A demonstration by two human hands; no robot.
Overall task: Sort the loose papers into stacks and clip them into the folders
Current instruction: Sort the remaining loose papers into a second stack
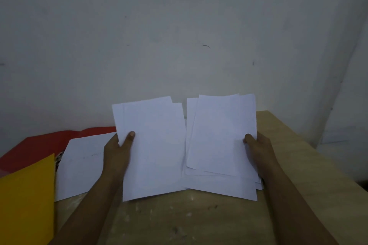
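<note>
My left hand (117,151) grips a small bunch of white papers (153,145) by the left edge, thumb on top, raised over the table. My right hand (258,151) holds a second, looser bunch of white papers (219,141) by the right edge, its sheets fanned and uneven. The two bunches sit side by side, nearly touching. At the left lies an open red folder (35,147) with a white sheet (81,167) resting on it. A yellow folder (27,201) overlaps the red one at the bottom left.
The wooden table (179,221) runs from the front edge to a grey-white wall (179,36) close behind. The table's right edge (310,145) slants away at the right, with a pale wall beyond it.
</note>
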